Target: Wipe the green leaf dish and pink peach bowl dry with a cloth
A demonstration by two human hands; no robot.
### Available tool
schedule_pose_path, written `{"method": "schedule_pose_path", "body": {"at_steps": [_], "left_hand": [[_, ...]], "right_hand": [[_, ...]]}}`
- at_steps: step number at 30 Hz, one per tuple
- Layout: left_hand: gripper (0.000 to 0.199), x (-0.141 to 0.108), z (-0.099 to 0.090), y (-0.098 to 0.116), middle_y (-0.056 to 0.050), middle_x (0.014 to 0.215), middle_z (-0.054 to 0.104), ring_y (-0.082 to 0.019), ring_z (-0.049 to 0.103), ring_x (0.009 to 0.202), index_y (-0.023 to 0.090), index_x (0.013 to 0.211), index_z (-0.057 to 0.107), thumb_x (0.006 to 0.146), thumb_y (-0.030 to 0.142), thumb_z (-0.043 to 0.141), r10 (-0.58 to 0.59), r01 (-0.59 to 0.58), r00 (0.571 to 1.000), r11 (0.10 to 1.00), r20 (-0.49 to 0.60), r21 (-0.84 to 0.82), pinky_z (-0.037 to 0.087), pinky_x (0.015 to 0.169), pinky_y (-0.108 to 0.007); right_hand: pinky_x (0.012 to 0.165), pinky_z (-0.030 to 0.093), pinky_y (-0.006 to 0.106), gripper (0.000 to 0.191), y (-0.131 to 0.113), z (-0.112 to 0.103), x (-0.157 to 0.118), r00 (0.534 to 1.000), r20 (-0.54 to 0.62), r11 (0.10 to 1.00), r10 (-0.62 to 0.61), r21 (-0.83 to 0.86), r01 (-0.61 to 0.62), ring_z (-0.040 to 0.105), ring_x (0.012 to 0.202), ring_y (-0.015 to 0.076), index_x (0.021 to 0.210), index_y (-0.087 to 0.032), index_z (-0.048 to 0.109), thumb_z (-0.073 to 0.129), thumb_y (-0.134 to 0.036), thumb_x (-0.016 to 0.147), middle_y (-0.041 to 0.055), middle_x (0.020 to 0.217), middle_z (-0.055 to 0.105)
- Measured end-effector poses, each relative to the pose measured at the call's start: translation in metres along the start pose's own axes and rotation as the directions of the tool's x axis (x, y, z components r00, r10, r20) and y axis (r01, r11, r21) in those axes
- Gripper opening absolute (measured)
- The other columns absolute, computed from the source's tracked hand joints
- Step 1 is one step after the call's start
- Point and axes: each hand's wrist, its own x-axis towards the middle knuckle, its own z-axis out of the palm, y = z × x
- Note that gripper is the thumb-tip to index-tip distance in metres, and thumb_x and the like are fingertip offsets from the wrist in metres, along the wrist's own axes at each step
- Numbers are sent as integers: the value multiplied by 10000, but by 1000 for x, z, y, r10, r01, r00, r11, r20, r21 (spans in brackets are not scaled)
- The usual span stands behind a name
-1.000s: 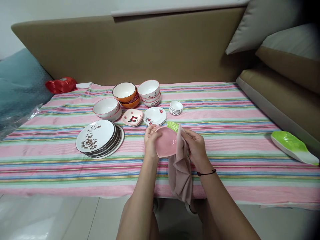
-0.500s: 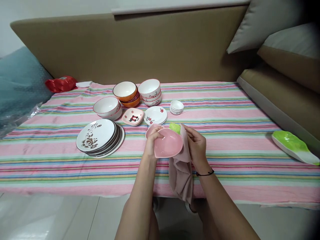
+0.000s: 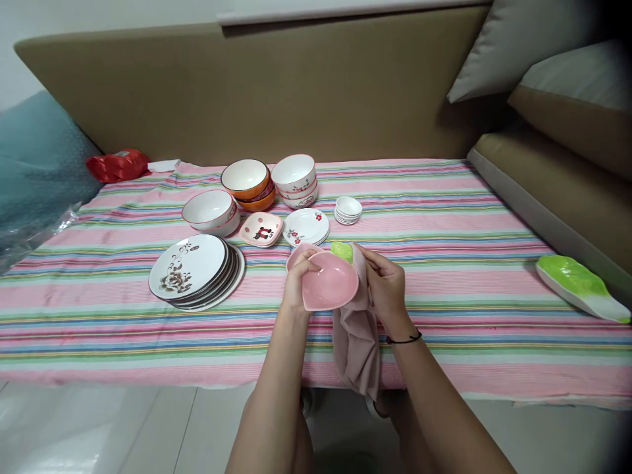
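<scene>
A pink, pointed-end bowl (image 3: 332, 284) is tilted up in front of me, its glossy inside facing me. My left hand (image 3: 297, 280) is closed on its left rim, thumb lying inside. On the right side, my right hand (image 3: 388, 283) grips a dusty-pink cloth (image 3: 356, 345), which touches the bowl's right edge and hangs down over the bed edge. Behind the held bowl a second pink rim (image 3: 295, 254) and a bright green piece (image 3: 342, 251) show partly; most of both is hidden.
Left stand stacked flower plates (image 3: 172, 268) and bowls (image 3: 210, 209). Orange bowls (image 3: 245, 178), white bowls (image 3: 294, 172), a cat dish (image 3: 261, 229), small plates (image 3: 306, 226) and tiny bowls (image 3: 348, 208) sit beyond. A green-white leaf-shaped dish (image 3: 577, 283) lies right, near cushions (image 3: 557, 164).
Both hands, the bowl and the cloth stay in nearly the same pose. The whole view has shifted very slightly; the cloth's upper edge by the bowl has moved a little.
</scene>
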Motion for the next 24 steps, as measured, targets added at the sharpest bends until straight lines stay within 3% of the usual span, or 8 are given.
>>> {"method": "schedule_pose_path", "body": {"at_steps": [5, 10, 17, 21, 24], "left_hand": [[196, 1, -1, -2, 10, 680, 569, -136, 524, 618, 174, 721, 581, 527, 149, 562, -63, 64, 997, 997, 35, -46, 415, 593, -267], [201, 0, -2, -4, -3, 691, 593, -154, 550, 631, 176, 726, 567, 527, 148, 573, -148, 146, 989, 985, -18, -93, 438, 606, -286], [328, 3, -4, -10, -9, 726, 621, -154, 576, 650, 161, 832, 572, 509, 112, 589, -210, 211, 977, 972, 20, -104, 424, 637, -270], [351, 2, -1, -11, -14, 744, 642, -175, 599, 675, 170, 853, 578, 509, 101, 599, -263, 260, 965, 956, -6, -136, 428, 655, -286], [336, 1, 0, -11, -17, 752, 646, -168, 595, 657, 171, 847, 575, 519, 103, 606, -273, 268, 962, 950, -12, -158, 438, 658, -292]], "right_hand": [[897, 507, 368, 257, -2, 0, 0, 1000, 11, 1000, -9, 5, 9, 648, 1000, 214, 997, -265, 721, 637, -378, 782, 7, 1076, 700], [946, 489, 381, 322, -2, 2, 1, 995, 84, 991, 55, 117, -65, 629, 1049, 217, 1046, -265, 701, 685, -355, 737, 11, 1134, 677], [866, 510, 371, 264, -1, 3, 0, 998, -52, 998, 35, 54, -32, 643, 968, 222, 950, -240, 732, 691, -365, 722, 23, 1027, 712], [790, 518, 350, 258, -2, 3, 0, 996, -46, 995, 76, 65, -73, 643, 893, 219, 922, -230, 736, 657, -405, 750, 12, 919, 721], [821, 513, 356, 253, -3, 4, 0, 996, -15, 989, 85, 119, -83, 639, 935, 225, 936, -239, 735, 680, -378, 732, 9, 965, 716]]}}
